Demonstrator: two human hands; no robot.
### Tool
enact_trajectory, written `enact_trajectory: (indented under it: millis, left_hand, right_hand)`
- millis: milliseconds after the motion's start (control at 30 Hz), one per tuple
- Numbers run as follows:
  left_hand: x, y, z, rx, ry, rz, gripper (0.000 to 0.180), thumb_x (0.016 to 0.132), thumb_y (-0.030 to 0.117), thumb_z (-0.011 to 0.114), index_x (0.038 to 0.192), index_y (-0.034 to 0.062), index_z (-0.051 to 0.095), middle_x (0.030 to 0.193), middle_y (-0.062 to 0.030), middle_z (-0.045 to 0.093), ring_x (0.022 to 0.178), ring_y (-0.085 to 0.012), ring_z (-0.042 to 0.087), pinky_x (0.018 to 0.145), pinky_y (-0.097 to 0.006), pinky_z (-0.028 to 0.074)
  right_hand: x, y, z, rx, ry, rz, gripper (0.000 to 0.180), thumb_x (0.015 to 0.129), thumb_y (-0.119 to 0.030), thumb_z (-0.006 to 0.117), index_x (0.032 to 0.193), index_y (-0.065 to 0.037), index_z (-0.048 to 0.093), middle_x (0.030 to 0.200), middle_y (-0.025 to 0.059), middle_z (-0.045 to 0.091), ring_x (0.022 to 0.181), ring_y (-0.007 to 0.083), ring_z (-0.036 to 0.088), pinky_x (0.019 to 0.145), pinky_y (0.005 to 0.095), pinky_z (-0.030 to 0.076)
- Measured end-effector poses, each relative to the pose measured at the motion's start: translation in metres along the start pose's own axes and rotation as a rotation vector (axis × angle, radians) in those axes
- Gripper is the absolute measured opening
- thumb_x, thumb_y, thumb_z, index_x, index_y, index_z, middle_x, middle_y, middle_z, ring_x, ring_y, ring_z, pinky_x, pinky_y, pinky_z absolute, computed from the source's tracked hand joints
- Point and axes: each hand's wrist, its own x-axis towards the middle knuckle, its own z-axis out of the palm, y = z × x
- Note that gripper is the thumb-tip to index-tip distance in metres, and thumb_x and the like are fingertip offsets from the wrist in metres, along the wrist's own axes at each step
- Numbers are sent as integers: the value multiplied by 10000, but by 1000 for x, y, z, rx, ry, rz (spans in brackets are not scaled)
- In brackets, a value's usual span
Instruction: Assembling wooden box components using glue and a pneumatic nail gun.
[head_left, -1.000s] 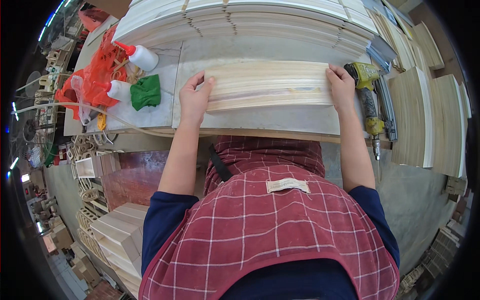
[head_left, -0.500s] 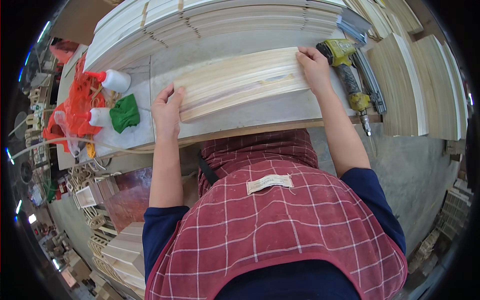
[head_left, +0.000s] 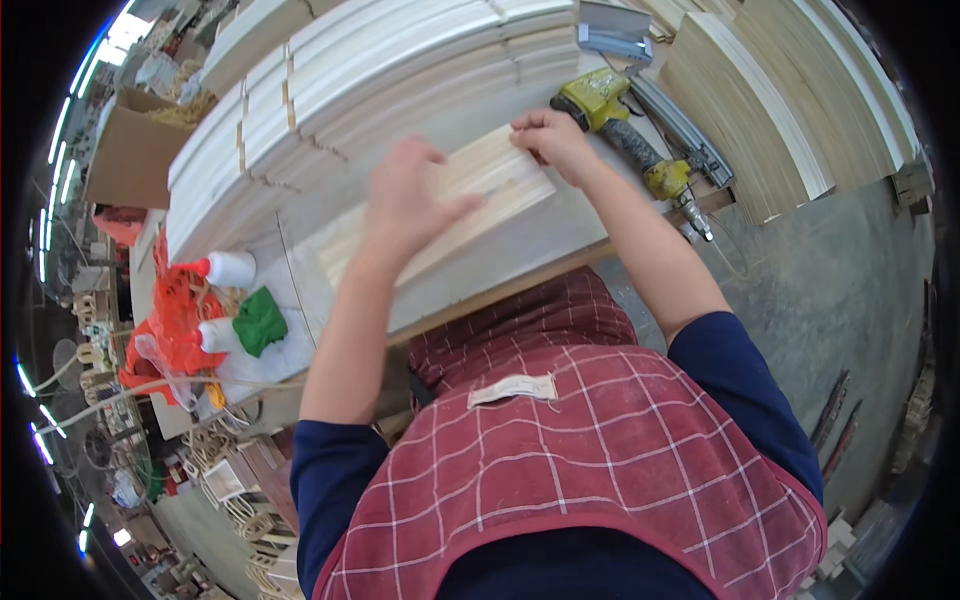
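A pale wooden board (head_left: 512, 192) with a brownish streak lies slantwise on the work table (head_left: 480, 270) before me. My right hand (head_left: 556, 142) pinches its far right corner between thumb and curled fingers. Over the board's left half, my left hand (head_left: 405, 205) is blurred by motion, thumb and fingers spread apart and holding nothing; it hides part of the board. Just beyond my right hand rests a yellow and black nail gun (head_left: 625, 140), its air fitting pointing toward me.
Long stacks of white-edged boards (head_left: 400, 75) line the far side. More board stacks (head_left: 745, 110) stand right. On the left are glue bottles with red tips (head_left: 232, 269), a green cloth (head_left: 260, 322) and a red plastic bag (head_left: 172, 305). A hose (head_left: 130, 392) crosses the left edge.
My left hand has let go of the board's left end and swung right, above it. My right hand stays at the far right corner. The view has shifted and turned.
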Motion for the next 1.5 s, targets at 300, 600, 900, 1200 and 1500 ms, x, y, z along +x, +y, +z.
enact_trajectory:
  millis: [300,600,900,1200,1500]
  left_hand:
    - [25,29,42,153,-373,-19,571,420,369,754,810,75,459,930,-92,464,927,-289,449,780,-395,352]
    - [34,31,45,110,-369,-26,515,421,313,732,764,75,429,889,-90,450,876,-295,444,742,-389,356]
    - [30,35,46,134,-360,-18,470,423,288,709,729,70,428,972,-125,446,908,-322,428,791,-402,351]
    - [29,28,47,144,-388,-44,439,433,313,686,733,73,472,1015,-129,447,967,-317,420,837,-397,333]
    - [30,23,45,122,-387,-49,449,426,345,692,729,85,485,965,-105,455,942,-300,434,818,-387,338]
  right_hand:
    - [-35,15,-8,-284,51,-325,320,741,-208,622,959,24,589,738,53,592,654,105,527,593,245,440]
    - [-54,21,-24,-218,-70,-343,429,664,-195,700,1019,5,567,877,63,526,725,110,508,649,230,432]
    - [-21,10,-17,-270,25,-273,271,695,-257,628,796,-5,619,726,139,599,674,245,577,646,325,456]
    - [5,-8,4,-698,137,-371,261,692,-253,637,696,7,615,596,142,583,586,263,575,567,328,444]
    - [-7,-1,-8,-515,94,-355,251,684,-249,616,732,-2,623,680,178,587,662,300,572,619,342,445]
